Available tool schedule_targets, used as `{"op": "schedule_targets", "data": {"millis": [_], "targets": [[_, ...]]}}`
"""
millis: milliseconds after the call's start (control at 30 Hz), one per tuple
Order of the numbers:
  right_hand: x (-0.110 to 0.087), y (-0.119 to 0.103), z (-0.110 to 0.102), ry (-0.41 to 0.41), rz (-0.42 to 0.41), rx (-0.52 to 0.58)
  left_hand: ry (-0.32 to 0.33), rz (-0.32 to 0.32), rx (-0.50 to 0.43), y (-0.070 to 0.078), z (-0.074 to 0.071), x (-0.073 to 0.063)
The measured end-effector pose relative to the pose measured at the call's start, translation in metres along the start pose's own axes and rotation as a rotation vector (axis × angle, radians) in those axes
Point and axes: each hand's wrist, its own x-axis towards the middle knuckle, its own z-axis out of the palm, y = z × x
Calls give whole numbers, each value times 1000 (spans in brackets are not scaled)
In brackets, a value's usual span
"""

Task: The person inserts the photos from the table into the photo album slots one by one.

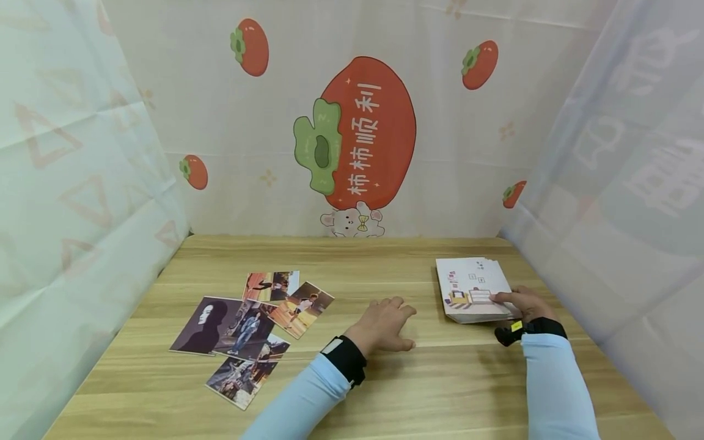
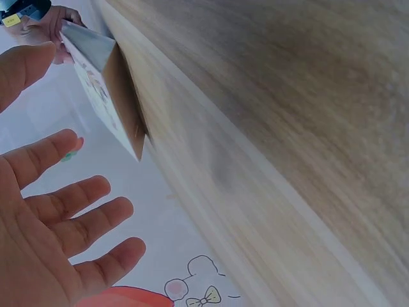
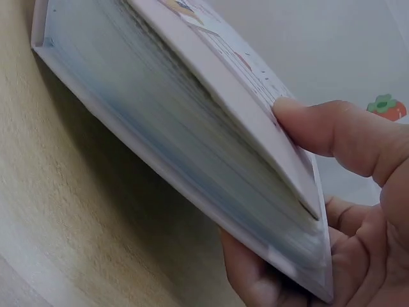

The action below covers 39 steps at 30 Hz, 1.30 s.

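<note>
A thick photo album [image 1: 467, 278] with a pale illustrated cover lies at the right of the table, its right side lifted a little. My right hand [image 1: 525, 302] grips that side, thumb on the cover and fingers underneath. In the right wrist view the album's [image 3: 185, 128] many clear sleeves show along the edge between its covers. My left hand [image 1: 385, 324] hovers near the table's middle, fingers spread, holding nothing. The left wrist view shows the left palm [image 2: 32, 236] facing the album's spine [image 2: 124, 96] from a distance.
Several printed photos [image 1: 247, 327] lie partly overlapping on the left of the wooden table [image 1: 374, 263]. Behind the table hangs a white cloth [image 1: 209, 110] with persimmon prints, and similar cloths enclose both sides.
</note>
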Motion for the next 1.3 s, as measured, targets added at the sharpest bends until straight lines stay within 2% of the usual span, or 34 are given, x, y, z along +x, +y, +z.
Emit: {"op": "schedule_targets", "data": {"millis": [133, 333, 467, 633, 767, 900, 1100, 1300], "targets": [[0, 2, 2, -13, -48, 27, -2, -1, 13, -2, 1, -1], [-2, 1, 4, 12, -60, 9, -7, 1, 21, -4, 1, -1], [-4, -1, 5, -3, -74, 11, -21, -6, 23, -6, -2, -2], [-5, -3, 12, 0, -85, 114, -25, -19, 25, -11, -3, -5], [-7, -6, 21, -2, -118, 230, -4, -18, 23, -18, -12, -9], [-11, -15, 33, -48, -173, 321, 9, -30, 1, -31, -26, -17], [-23, -36, 62, -102, -255, 499, 53, -60, -31, -59, -42, -35], [-36, -55, 96, -141, -299, 590, 93, -119, -42, -86, -53, -56]]}}
